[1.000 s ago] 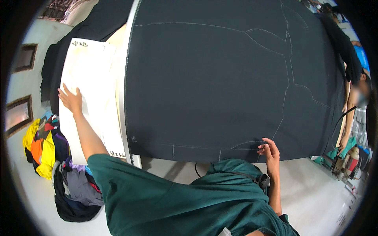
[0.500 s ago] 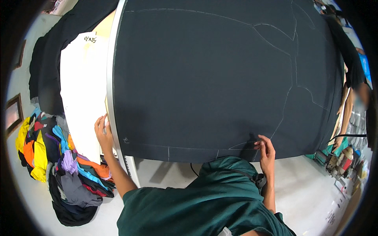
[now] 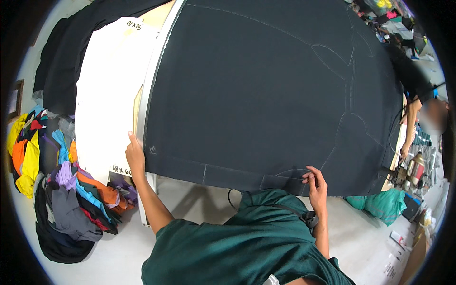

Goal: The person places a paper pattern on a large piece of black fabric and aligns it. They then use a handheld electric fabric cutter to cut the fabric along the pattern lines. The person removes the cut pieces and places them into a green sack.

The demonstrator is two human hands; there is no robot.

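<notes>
Dark fabric (image 3: 247,99) with white chalk outlines covers the table in front of me. My left hand (image 3: 136,156) rests at the pale metal rail (image 3: 151,85) along the fabric's left edge, one finger stretched over the edge of a white paper pattern (image 3: 104,90); its other fingers are partly hidden. Over the near right part of the fabric, beside a curved chalk line, is my right hand (image 3: 317,185). Its fingers are bent and drawn together; whatever they may hold is too small to make out.
Colourful cloth (image 3: 71,190) is heaped at the left, below more black fabric (image 3: 59,80). Across the right end, a co-worker's hand (image 3: 405,151) is near a machine (image 3: 413,171) with a dark cable. A green bag (image 3: 384,207) lies beneath that side.
My view has turned, so the rail and fabric appear tilted. My left hand's fingers are closer together at the rail. My right hand stays near the same chalk line. The co-worker's arm has shifted.
</notes>
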